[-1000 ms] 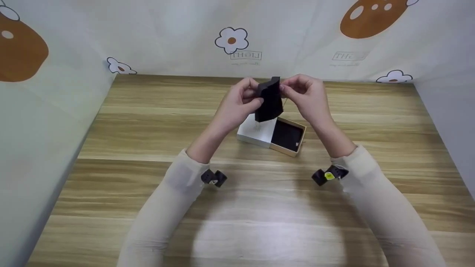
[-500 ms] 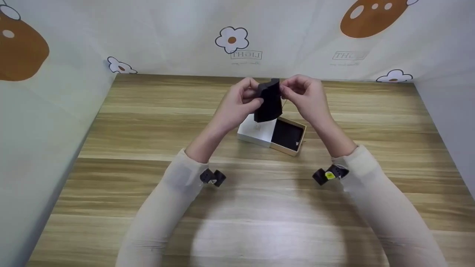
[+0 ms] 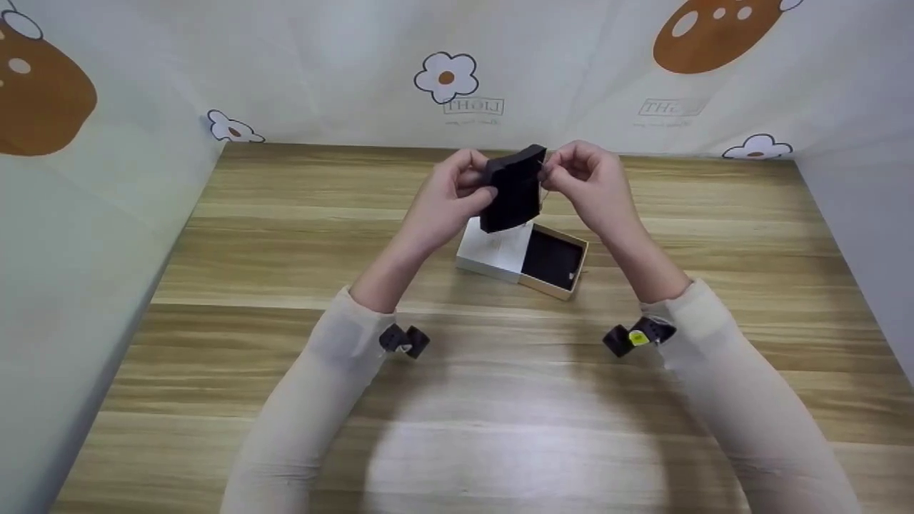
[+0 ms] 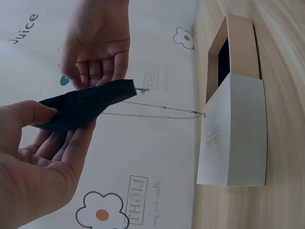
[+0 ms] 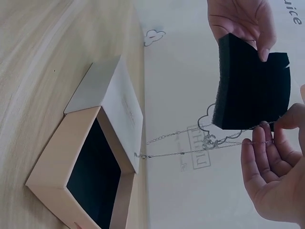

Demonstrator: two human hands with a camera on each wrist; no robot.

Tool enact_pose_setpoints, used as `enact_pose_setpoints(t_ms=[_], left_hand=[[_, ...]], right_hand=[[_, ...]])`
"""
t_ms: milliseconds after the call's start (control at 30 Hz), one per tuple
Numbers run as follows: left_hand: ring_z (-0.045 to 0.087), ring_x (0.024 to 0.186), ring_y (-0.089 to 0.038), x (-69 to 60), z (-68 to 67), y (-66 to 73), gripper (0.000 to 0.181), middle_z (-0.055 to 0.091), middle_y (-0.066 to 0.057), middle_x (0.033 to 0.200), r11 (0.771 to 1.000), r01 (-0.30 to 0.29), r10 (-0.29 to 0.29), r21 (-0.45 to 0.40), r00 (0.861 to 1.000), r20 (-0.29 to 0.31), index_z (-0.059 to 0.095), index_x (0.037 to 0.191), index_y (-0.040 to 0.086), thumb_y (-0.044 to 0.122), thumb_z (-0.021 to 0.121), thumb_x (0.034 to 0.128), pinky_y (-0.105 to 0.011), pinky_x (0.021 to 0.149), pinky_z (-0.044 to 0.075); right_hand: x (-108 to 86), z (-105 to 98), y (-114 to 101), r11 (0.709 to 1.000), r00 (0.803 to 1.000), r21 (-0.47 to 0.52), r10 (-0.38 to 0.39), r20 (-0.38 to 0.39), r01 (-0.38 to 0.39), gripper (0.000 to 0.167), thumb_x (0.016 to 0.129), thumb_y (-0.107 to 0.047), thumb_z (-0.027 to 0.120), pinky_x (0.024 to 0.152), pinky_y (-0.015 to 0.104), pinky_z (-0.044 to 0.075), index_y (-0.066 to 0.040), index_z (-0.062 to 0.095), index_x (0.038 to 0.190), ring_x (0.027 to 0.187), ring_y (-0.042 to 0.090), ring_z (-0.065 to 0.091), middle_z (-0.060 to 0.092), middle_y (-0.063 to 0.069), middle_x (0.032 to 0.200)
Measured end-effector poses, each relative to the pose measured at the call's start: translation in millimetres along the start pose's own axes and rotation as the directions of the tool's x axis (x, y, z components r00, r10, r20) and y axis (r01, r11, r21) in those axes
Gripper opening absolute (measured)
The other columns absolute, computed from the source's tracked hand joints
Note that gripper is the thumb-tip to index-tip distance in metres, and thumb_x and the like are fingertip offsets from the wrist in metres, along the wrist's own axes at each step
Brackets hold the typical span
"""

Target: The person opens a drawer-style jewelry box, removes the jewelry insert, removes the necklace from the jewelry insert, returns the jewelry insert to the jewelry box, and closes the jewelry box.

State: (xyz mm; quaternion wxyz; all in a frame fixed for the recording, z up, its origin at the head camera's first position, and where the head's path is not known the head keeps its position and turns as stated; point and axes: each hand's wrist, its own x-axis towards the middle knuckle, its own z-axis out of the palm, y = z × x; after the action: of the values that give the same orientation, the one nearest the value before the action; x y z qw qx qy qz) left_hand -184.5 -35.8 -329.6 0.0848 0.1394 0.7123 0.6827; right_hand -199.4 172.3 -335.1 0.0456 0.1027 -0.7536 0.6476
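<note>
A curved black foam pad is held up in my left hand, thumb on its near face and fingers behind. At the pad's right edge my right hand pinches a thin silver necklace, whose chain runs along that edge. In the right wrist view a sparkling pendant hangs just below the pad. The rest of the chain droops in a long loop, its clasp end low by the box. How the chain attaches to the pad is partly hidden by my fingers.
Under my hands a white sleeve box lies on the wooden table, its tan drawer slid partly out to the right. Dark lining shows inside the drawer. A patterned curtain stands behind the table.
My left hand has shifted slightly left with the foam pad, which has turned so that more of its face shows. The right hand stays nearly in place, and the box has not moved.
</note>
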Motion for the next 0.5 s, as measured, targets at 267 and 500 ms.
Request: enact_pose_setpoints(t_ms=[267,500], left_hand=[[0.069,0.104,-0.024,-1.4,-2.4,-3.4,0.013,0.068,-0.028,0.118,1.000,0.000,0.000,-0.023,1.000,-0.004,0.051,0.100,0.001,-0.009,0.050,0.0922,-0.038,0.088,0.060],[0.068,0.096,-0.017,-1.4,-2.6,-4.6,0.015,0.069,-0.025,0.114,0.999,0.015,-0.016,-0.046,1.000,-0.022,0.050,0.099,0.003,-0.010,0.050,0.0928,-0.031,0.082,0.061]], right_hand=[[-0.7,-2.4,0.0,0.993,0.998,0.105,0.049,0.036,-0.052,0.016,0.095,0.002,0.052,0.067,0.021,0.059,-0.009,0.058,0.084,0.065,0.007,0.064,0.066,-0.005,0.068],[-1.0,-10.2,-4.6,0.911,0.969,0.332,0.221,0.114,-0.247,0.014,0.099,-0.004,0.054,0.062,0.020,0.055,-0.006,0.061,0.088,0.063,0.010,0.057,0.061,-0.001,0.068]])
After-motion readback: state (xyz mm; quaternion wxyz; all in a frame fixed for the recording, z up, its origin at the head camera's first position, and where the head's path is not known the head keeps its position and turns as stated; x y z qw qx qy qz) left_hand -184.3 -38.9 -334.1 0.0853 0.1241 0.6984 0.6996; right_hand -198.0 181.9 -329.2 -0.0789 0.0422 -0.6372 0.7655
